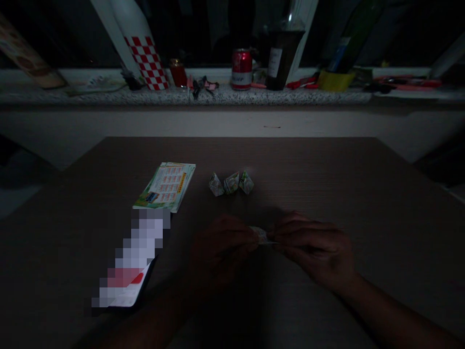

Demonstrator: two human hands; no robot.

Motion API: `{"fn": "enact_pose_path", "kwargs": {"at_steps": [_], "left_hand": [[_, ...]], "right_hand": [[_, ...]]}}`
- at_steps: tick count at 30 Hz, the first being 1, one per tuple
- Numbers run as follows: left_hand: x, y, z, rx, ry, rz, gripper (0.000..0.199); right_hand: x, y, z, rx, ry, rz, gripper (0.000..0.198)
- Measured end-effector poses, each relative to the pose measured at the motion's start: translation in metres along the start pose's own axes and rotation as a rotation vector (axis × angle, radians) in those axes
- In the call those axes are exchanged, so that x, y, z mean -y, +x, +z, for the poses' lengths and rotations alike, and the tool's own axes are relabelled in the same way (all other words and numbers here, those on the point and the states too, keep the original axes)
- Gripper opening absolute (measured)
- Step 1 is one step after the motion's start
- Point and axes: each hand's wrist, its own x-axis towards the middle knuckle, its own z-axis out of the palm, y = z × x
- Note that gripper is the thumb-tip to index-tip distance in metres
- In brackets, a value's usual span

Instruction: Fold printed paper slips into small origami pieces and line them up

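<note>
Between my two hands is a small piece of folded printed paper point(260, 234), pale and partly covered by fingers. My left hand point(227, 245) pinches its left end, while my right hand point(316, 245) pinches the right end between thumb and fingers. Just beyond them, three small folded paper shapes point(231, 183) with pointed tips stand in a row on the table. Dim light hides the finer folds of the held paper.
A stack of printed calendar sheets point(167, 186) lies to the left, above a phone point(127, 291) with its screen lit and partly blurred. Along the stone windowsill point(210, 99) stand a checkered bottle point(147, 60), a red can point(241, 70), a dark container point(279, 58) and a yellow tape roll point(334, 80).
</note>
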Motion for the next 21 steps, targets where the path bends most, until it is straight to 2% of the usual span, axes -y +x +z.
{"fn": "enact_pose_path", "kwargs": {"at_steps": [8, 21], "left_hand": [[0.0011, 0.0005, -0.0025, -0.041, 0.01, 0.01, 0.017], [0.0016, 0.0016, -0.0022, -0.027, 0.03, 0.055, 0.017]], "right_hand": [[0.0019, 0.0017, -0.0023, 0.006, -0.052, -0.021, 0.024], [0.0029, -0.0002, -0.0057, 0.026, -0.082, -0.097, 0.028]]}}
